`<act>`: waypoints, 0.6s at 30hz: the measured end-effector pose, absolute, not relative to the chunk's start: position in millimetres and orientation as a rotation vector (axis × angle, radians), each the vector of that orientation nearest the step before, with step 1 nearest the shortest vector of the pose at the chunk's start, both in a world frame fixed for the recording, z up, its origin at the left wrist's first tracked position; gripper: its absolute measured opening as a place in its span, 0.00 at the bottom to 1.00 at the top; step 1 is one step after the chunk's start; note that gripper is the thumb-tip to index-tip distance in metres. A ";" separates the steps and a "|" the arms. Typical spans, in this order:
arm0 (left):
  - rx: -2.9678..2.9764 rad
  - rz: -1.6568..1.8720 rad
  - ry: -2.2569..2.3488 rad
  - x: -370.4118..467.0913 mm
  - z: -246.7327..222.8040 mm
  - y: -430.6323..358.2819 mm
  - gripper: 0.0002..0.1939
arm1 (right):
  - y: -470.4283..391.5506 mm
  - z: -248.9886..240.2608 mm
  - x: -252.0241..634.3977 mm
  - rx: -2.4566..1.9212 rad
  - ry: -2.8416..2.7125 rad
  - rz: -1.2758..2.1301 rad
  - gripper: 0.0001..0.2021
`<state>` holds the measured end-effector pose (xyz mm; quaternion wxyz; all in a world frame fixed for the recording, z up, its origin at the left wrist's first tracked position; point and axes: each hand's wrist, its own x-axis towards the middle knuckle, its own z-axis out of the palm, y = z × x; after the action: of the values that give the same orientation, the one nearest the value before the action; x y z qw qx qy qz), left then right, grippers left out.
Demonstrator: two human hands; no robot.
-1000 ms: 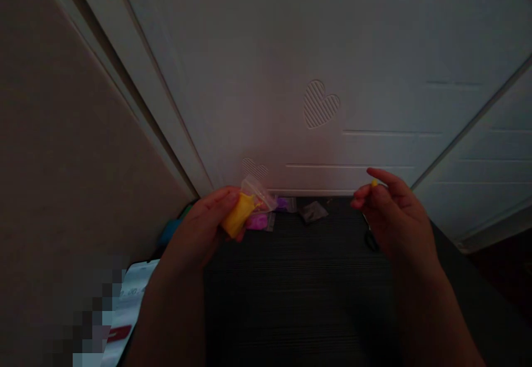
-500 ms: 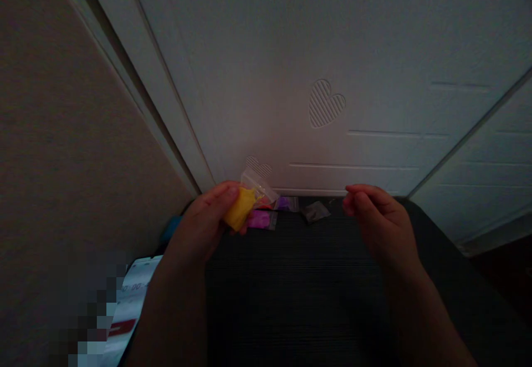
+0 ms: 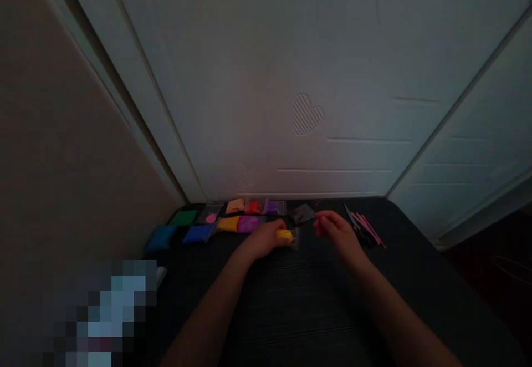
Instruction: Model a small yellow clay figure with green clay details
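My left hand (image 3: pixel 265 238) is down at the dark tabletop, its fingers closed around a small clear bag of yellow clay (image 3: pixel 285 237). The bag's loose end sticks out to the right of my fingers. To the right, my right hand (image 3: pixel 338 235) has thumb and fingers pinched together; what lies between them, if anything, is too dark to make out. Just beyond it sits a clear bag with dark contents (image 3: pixel 302 214). Beside my left hand lie a bag of purple-pink clay (image 3: pixel 248 223) and an orange-yellow one (image 3: pixel 228 224).
More bags rest along the back: purple (image 3: pixel 274 207), red (image 3: pixel 254 207), peach (image 3: pixel 235 206), pink (image 3: pixel 211 218), green (image 3: pixel 184 218), blue (image 3: pixel 198 233) and teal (image 3: pixel 161 238). Scissors (image 3: pixel 362 233) and pink strips (image 3: pixel 369 228) lie right. A white panel (image 3: pixel 249 78) stands behind the table.
My left hand has lowered the bag of yellow clay from the air to the table, moving right. My right hand has shifted left, still pinched. The view takes in more of the table.
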<state>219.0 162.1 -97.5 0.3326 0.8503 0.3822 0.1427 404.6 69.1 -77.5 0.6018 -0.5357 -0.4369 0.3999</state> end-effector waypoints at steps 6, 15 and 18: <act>2.285 0.477 1.052 222.2 -96.6 161.4 0.22 | 73.8 -135.8 406.0 -1.350 -0.968 0.912 0.14; 2.309 0.228 1.184 154.5 -93.1 131.9 0.13 | 71.7 -141.2 411.4 -1.306 -0.987 0.988 0.12; 2.274 0.215 1.239 132.7 -104.1 116.7 0.15 | 73.1 -143.2 412.7 -1.299 -0.985 0.992 0.11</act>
<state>132.7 116.7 -104.1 0.2680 0.8431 0.4594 0.0797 412.7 73.1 -143.2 0.5783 -0.5552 -0.4212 0.4241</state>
